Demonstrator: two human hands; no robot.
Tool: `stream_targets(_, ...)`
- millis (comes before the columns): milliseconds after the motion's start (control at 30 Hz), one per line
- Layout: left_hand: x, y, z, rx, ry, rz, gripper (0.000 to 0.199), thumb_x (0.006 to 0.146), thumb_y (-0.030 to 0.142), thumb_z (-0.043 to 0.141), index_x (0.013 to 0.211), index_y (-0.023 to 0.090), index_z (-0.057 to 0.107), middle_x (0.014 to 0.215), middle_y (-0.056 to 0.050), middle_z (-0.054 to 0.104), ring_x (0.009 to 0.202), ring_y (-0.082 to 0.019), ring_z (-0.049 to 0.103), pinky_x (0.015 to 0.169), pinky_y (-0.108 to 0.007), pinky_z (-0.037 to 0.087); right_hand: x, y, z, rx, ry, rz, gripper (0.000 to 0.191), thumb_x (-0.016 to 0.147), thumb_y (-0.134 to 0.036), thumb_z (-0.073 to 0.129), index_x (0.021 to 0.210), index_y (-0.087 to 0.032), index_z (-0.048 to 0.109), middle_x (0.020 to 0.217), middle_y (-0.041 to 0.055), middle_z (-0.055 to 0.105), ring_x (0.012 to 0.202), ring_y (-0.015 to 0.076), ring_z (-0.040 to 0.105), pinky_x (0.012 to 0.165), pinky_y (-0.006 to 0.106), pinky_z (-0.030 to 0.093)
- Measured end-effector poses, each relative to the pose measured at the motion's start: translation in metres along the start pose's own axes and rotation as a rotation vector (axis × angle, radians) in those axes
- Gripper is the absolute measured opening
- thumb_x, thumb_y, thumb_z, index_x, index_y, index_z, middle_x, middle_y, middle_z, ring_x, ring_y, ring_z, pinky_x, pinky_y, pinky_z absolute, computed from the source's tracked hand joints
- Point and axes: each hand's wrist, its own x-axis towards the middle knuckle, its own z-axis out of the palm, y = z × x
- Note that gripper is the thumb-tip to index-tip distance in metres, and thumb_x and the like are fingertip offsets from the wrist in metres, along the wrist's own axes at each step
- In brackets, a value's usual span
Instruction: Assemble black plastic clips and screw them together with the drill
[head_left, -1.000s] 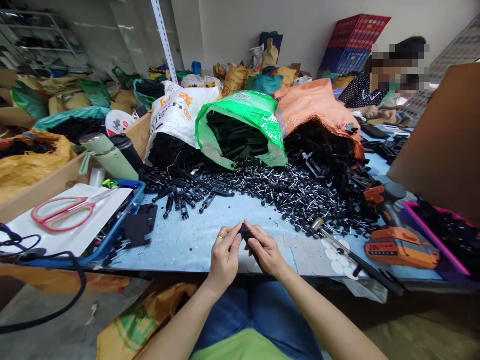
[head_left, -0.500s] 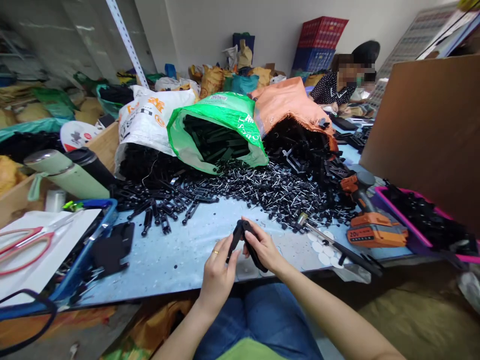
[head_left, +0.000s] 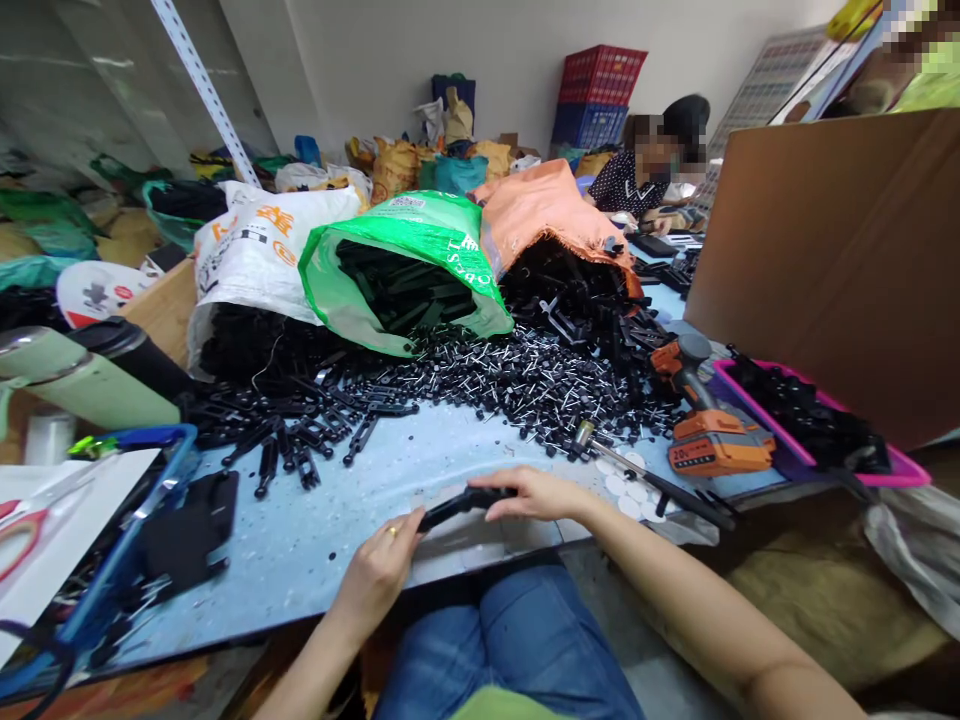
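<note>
Between my two hands is a black jointed plastic arm (head_left: 450, 507), stretched out nearly straight just above the table's front edge. My left hand (head_left: 381, 560), with a ring on one finger, is closed on its lower left end. My right hand (head_left: 531, 494) grips the other end, fingers over the top and thumb below. Beyond the hands spreads a heap of black-headed screws (head_left: 517, 385) with silver shanks. Left of the heap lie several loose black arm pieces (head_left: 300, 440). A screwdriver-like tool with a black handle (head_left: 682, 497) rests to the right of my right hand.
An orange cordless drill (head_left: 716, 445) and a pink-rimmed basket (head_left: 900, 465) stand on the right, before a cardboard sheet (head_left: 825, 260). White, green (head_left: 420, 215) and orange sacks spill black parts at the back. A blue tray (head_left: 176, 470) sits left. A co-worker (head_left: 637, 180) sits behind.
The black arm was folded in a sharp bend between my hands; now it is opened out almost straight. My hands have moved apart and lower, and the view has shifted right.
</note>
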Motion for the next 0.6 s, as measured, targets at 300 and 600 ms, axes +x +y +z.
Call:
stream_targets(300,-0.020,-0.013,-0.032,0.106,-0.005,0.020,0.031,0.089,0.020,0.044,0.119,0.017,0.053,0.099,-0.009,0.067,0.086,-0.019,0.066,0.072,-0.026,0.053,-0.011,-0.015,-0.016,-0.183,-0.152,-0.135,0.052,0.079,-0.042,0.059,0.128,-0.025,0.050,0.112,0.0053,0.063,0.099,0.0183,0.059,0.085,0.023,0.042)
stream_targets(600,-0.006,0.003,-0.033,-0.253,-0.004,-0.404,0.031,0.081,0.045,0.051,0.094,0.021,0.066,0.071,-0.003,0.070,0.054,-0.017,0.065,0.054,-0.024,0.053,-0.023,-0.041,-0.023,-0.590,0.252,-0.086,0.087,0.062,-0.056,0.069,0.135,-0.021,0.039,0.127,0.0135,0.050,0.115,0.0268,0.046,0.095,0.037,0.033)
